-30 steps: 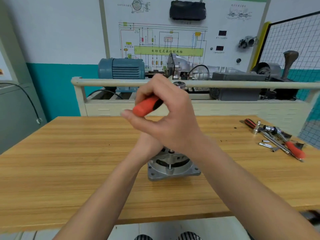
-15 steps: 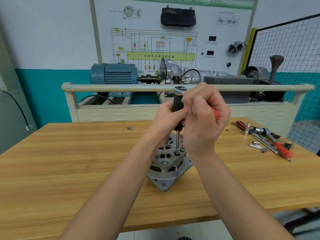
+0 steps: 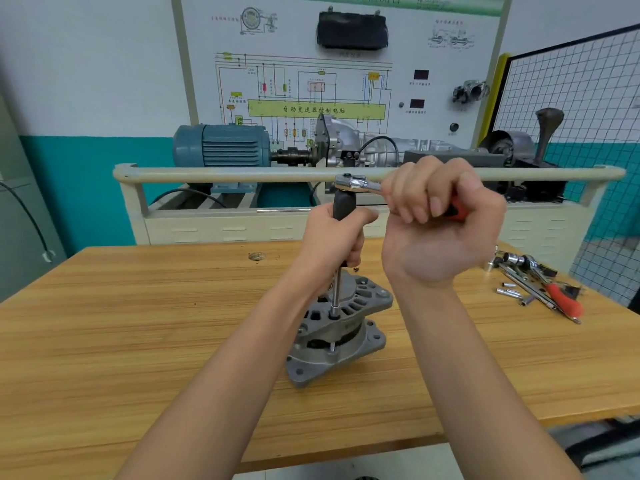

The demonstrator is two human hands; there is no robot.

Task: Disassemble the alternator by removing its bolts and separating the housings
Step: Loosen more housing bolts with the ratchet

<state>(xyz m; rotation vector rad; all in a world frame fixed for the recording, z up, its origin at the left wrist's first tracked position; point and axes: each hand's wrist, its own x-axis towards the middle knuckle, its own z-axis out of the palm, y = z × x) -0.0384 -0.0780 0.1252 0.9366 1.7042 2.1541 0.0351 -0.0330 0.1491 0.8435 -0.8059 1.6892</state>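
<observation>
A grey alternator [image 3: 341, 336] stands on the wooden table [image 3: 138, 341], its flange down. An upright black-handled driver extension [image 3: 343, 202] reaches down to a bolt on the alternator's upper housing. My left hand [image 3: 332, 240] grips this black handle. A chrome ratchet head [image 3: 356, 183] sits on top of the extension. My right hand [image 3: 440, 220] grips the ratchet's red handle, which points right.
Loose sockets, extensions and a red-handled tool [image 3: 540, 285] lie at the table's right. Behind the table stands a training bench with a rail [image 3: 242, 174], a blue motor [image 3: 221, 145] and a gearbox. A wire mesh panel [image 3: 571, 98] is at the right.
My right hand has swung the ratchet handle from the left side around to the right. My left hand now shows holding the upright extension on the bolt.
</observation>
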